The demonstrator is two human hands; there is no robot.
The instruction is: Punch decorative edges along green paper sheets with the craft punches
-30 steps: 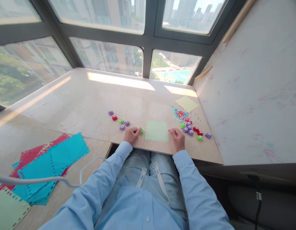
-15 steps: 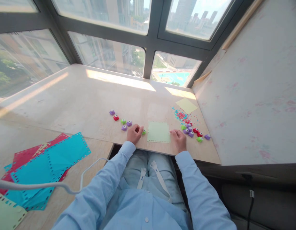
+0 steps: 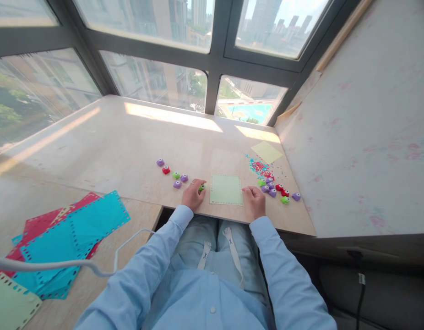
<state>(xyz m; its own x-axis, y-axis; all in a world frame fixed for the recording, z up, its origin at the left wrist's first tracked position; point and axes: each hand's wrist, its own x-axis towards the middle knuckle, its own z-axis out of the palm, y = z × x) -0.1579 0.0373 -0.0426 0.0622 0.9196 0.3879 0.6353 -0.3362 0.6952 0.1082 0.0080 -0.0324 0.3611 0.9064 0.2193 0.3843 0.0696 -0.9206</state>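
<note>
A pale green sheet of paper point(image 3: 226, 189) with small holes along its edges lies flat before me. Just left of it, my left hand point(image 3: 193, 195) is closed, its fingers curled around a small green craft punch point(image 3: 201, 187) with an eye-like button. My right hand point(image 3: 255, 201) rests in a loose fist, fingertips at the sheet's right edge; whatever may be between them is hidden. Beyond my left hand are several small punches, among them a purple one point(image 3: 177, 184) and a red one point(image 3: 165, 169). A cluster of purple, red and green punches point(image 3: 272, 192) sits right of my right hand.
Red and blue paper bits point(image 3: 260, 166) are scattered near a pale yellow sheet point(image 3: 267, 151) at the back right. Punched blue sheets point(image 3: 95, 213) and red sheets point(image 3: 43, 221) lie at left, crossed by a white cable point(image 3: 61, 265). A wall point(image 3: 363, 137) borders the right side.
My left hand has opened its grip a little and taken hold of the green punch that lay beside it. My right hand is nearly unmoved; the view has shifted slightly.
</note>
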